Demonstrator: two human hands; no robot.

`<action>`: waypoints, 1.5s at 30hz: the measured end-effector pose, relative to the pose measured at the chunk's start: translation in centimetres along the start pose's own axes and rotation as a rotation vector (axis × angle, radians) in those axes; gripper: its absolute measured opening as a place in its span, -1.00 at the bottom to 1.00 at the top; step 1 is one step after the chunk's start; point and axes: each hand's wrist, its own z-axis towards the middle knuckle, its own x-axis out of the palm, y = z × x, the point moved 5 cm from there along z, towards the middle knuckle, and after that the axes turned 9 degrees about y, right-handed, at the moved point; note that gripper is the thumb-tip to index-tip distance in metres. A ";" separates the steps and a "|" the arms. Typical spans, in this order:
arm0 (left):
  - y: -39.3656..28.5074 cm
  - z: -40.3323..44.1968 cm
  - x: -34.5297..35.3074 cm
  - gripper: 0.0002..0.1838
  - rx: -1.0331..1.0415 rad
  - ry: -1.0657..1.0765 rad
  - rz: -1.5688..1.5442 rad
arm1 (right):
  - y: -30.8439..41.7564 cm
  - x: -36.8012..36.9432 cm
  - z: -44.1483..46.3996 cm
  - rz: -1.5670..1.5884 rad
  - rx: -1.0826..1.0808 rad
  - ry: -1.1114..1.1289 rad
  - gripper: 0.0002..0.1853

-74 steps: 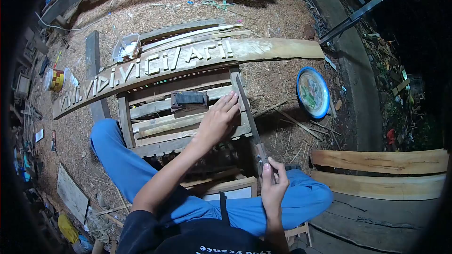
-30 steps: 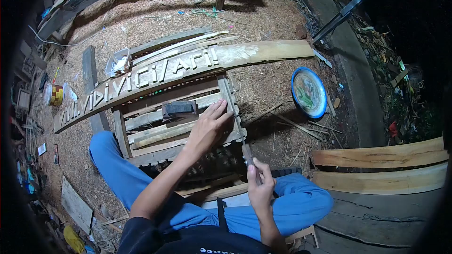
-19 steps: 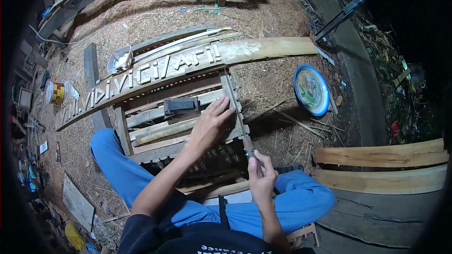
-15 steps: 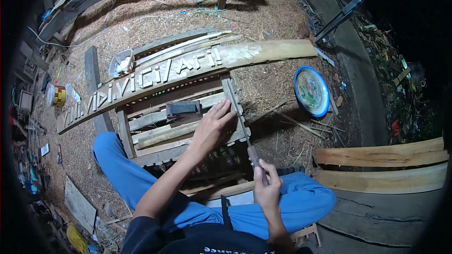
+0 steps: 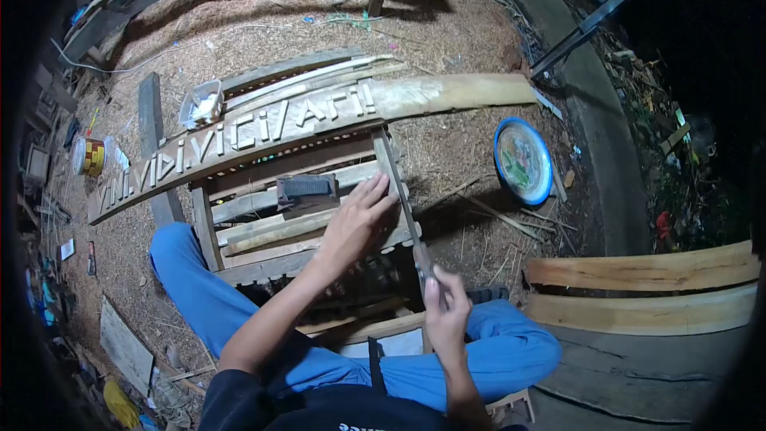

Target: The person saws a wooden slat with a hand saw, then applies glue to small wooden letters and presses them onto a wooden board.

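My right hand (image 5: 448,303) is closed around the handle of a long, narrow-bladed tool (image 5: 423,262), seen nearly edge-on; it looks like a handsaw. Its blade lies along the right end of a slatted wooden frame (image 5: 209,219) between my legs. My left hand (image 5: 357,214) rests on the frame, fingers stretched out, with the fingertips close to the blade. Whatever lies under those fingers is hidden. A dark block with a ridged top (image 5: 306,190) sits on the slats left of my left hand. Beyond it lies a long curved board (image 5: 455,94) bearing raised wooden letters.
A blue-rimmed round tray (image 5: 549,161) lies right of the frame, near thin sticks. A clear tub (image 5: 201,104) of pale pieces and a red-and-yellow container (image 5: 89,156) stand left. Two planks (image 5: 646,273) lie at lower right. A metal post (image 5: 598,20) leans at upper right.
The view has shifted slightly, so most things appear a little further left. My right hand and the tool sit slightly higher in view; my left hand stays on the frame.
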 end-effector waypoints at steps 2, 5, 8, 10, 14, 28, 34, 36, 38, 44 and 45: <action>-0.1 -0.2 -0.1 -0.42 0.002 0.003 -0.008 | -0.3 0.2 0.4 0.053 -0.001 0.013 -0.74; 0.2 -0.1 0.0 -0.42 0.006 0.006 0.015 | -0.7 -0.7 -1.9 0.077 0.015 0.011 -0.75; 0.1 0.1 -0.3 -0.43 0.000 0.006 0.027 | -0.9 -0.8 -1.7 0.122 0.032 0.003 -0.74; 0.0 0.0 -0.1 -0.44 0.001 0.010 0.024 | -1.1 -0.3 -0.6 0.146 0.079 0.000 -0.73; 0.2 0.0 0.0 -0.43 -0.006 -0.003 0.008 | -0.3 0.1 0.3 0.102 -0.002 -0.020 -0.73; 0.1 0.2 -0.2 -0.50 0.002 -0.016 0.039 | -0.5 -1.0 -2.0 0.057 0.052 0.000 -0.74; -0.7 0.1 -0.4 -0.56 0.014 -0.021 0.049 | 0.8 -0.5 0.4 0.034 0.038 -0.037 -0.75; -0.5 0.2 -0.8 -0.56 -0.017 -0.035 -0.008 | 0.6 -0.2 0.5 0.045 0.031 -0.025 -0.75; -0.3 0.2 -0.5 -0.54 -0.009 -0.033 0.005 | 0.0 -0.8 -1.0 0.059 0.024 -0.046 -0.75; -0.1 -0.1 -0.3 -0.41 -0.021 0.004 -0.009 | 0.6 -0.2 0.5 -0.002 -0.012 -0.027 -0.76; -0.1 -0.2 -0.2 -0.41 -0.018 0.005 -0.002 | 0.8 -0.2 0.4 0.004 -0.015 -0.030 -0.76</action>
